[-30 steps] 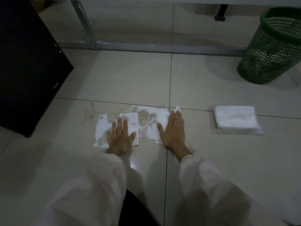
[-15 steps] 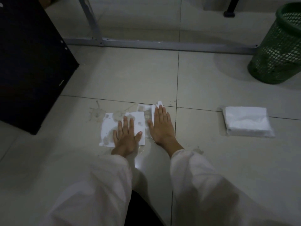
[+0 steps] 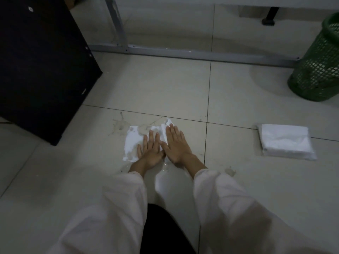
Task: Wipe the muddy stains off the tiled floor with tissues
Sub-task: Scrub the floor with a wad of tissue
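Two white tissues lie flat on the pale tiled floor, both blotched with brown mud. My left hand (image 3: 151, 150) presses flat, fingers spread, on the left tissue (image 3: 131, 143). My right hand (image 3: 175, 143) presses flat on the right tissue (image 3: 164, 128), which is bunched against the left one and mostly hidden under the palm. The thumbs nearly touch. A muddy splash (image 3: 118, 125) shows on the tile just left of the tissues. A smaller muddy spot (image 3: 230, 170) sits by my right sleeve.
A pack of white tissues (image 3: 286, 142) lies on the floor to the right. A green mesh waste basket (image 3: 319, 61) stands at the far right. A black cabinet (image 3: 40, 66) fills the left. A grey metal frame bar (image 3: 183, 54) runs across the back.
My right hand has slid left, pushing its tissue up against the left one; the hands are now side by side. The left hand has stayed on its tissue.
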